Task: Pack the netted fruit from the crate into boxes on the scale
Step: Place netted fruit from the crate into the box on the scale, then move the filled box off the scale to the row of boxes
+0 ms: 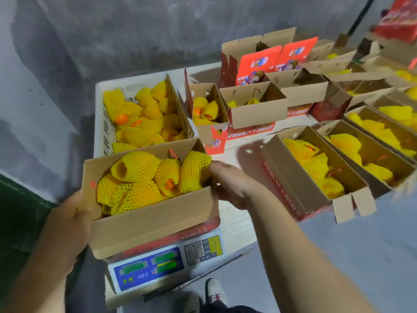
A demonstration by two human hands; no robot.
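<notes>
A cardboard box (155,222) full of fruit in yellow foam nets (140,177) sits on the digital scale (158,265). My left hand (70,213) grips the box's left end, thumb over the rim. On the right end my right hand (230,184) holds the box, with its thumb against a netted fruit at the rim. Behind the box stands the white plastic crate (101,132) with several more netted fruit (144,118), one showing bare orange.
Several open cardboard boxes (316,177) with netted fruit line the pale table (237,218) to the right, some with red printed flaps (259,62). A grey wall rises behind. A shoe (214,292) shows on the floor below the scale.
</notes>
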